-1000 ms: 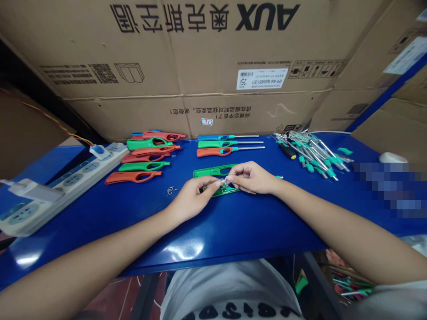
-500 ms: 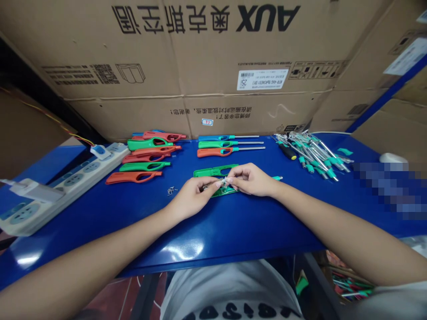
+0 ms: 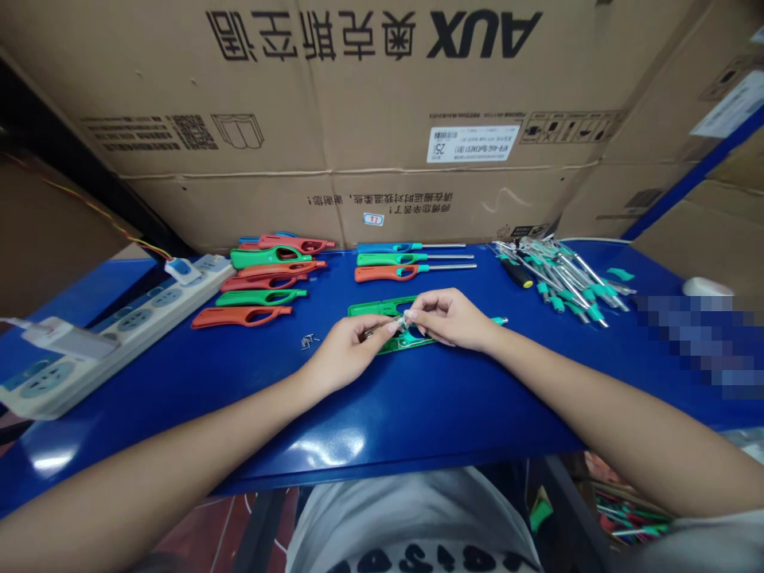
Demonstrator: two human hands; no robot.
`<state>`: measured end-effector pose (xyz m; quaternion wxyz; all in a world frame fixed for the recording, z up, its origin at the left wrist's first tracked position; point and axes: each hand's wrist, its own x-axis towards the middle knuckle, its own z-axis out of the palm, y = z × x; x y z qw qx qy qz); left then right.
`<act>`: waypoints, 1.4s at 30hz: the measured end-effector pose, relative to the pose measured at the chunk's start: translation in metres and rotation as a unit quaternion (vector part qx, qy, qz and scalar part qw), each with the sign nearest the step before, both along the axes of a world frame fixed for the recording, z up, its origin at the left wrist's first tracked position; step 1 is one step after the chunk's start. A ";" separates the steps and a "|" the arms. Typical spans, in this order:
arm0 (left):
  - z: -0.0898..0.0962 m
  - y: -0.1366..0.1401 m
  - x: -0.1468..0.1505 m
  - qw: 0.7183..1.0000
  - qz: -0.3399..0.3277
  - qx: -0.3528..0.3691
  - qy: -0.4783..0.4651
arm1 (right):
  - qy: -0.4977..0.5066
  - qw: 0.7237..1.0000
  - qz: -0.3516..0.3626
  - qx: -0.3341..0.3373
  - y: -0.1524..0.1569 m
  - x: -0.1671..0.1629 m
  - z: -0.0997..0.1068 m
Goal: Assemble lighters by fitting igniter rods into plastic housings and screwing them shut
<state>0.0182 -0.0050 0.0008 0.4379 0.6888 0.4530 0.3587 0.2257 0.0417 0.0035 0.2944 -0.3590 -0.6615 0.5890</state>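
Observation:
Over the middle of the blue table, my left hand and my right hand meet fingertip to fingertip. Both are closed in a pinch on a small pale, partly metallic part, whose kind is too small to make out. Beneath them lies an opened green lighter casing: one half sits behind the fingers, and the other half is partly covered by my hands. A teal-collared tube end sticks out past my right hand. Several small screws lie left of my left hand.
Several red, green and blue lighter casings are stacked at left, beside a power strip. Three long-necked lighters lie at the back. Right of them are a black-handled screwdriver and a heap of metal tubes. Cardboard stands behind.
The small part stays pinched between both hands, with only slight finger movement. The whole view has shifted a little; nothing on the table has visibly moved.

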 end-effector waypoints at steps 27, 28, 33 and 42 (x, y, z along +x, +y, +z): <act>0.000 -0.002 0.002 0.999 0.028 -0.030 -0.025 | -0.009 1.000 -0.010 0.007 0.000 0.000 0.000; -0.001 -0.002 0.002 0.999 0.029 -0.023 -0.025 | -0.007 1.000 -0.016 0.009 0.000 -0.001 -0.001; -0.005 -0.004 0.003 0.999 0.032 0.004 -0.020 | -0.013 0.999 -0.033 0.020 -0.004 -0.004 -0.003; -0.002 -0.003 0.003 0.998 0.034 0.001 -0.044 | -0.013 1.000 -0.009 0.015 -0.002 -0.001 0.000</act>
